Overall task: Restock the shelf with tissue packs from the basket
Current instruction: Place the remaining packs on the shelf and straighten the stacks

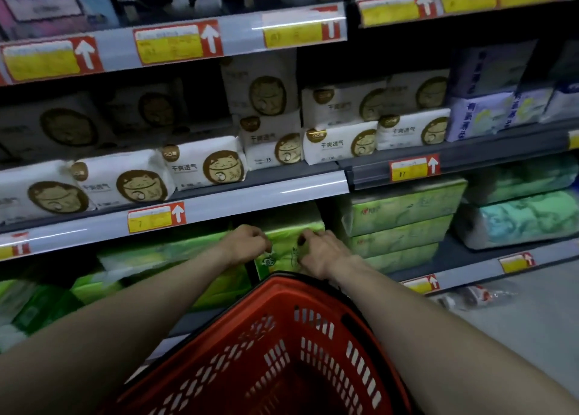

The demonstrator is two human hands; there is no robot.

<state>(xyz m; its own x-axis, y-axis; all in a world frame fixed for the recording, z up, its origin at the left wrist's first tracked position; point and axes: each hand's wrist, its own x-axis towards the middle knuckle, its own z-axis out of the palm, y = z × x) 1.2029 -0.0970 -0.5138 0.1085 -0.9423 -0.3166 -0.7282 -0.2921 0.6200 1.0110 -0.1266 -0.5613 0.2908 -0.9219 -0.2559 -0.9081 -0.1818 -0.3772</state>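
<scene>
1. The green tissue pack (283, 242) is right at the mouth of the lower shelf (250, 195). It stands upright in the gap between a flattened heap of green packs on the left and the neat green stack (401, 226) on the right.
2. It's in the slot but not seated. Its front face sits forward, just above the far rim of the red basket (282, 352).
3. Progress looks late. The part of the basket interior in view shows bare mesh and no packs, so this may well be the last one. The near end is out of sight, so I can't be sure.
4. What's left, by my reading, is to push this pack back flush and let go.
5. The left hand (247, 239) has its fingers curled over the pack's upper left corner, gripping it.
6. The right hand (319, 253) has its fingers bent onto the top front edge, pinching the wrapper. Both arms reach out over the basket.
7. One level up, the white cat-print packs (206, 164) sit in rows, with a yellow price tag (156, 217) on the rail below them.
</scene>
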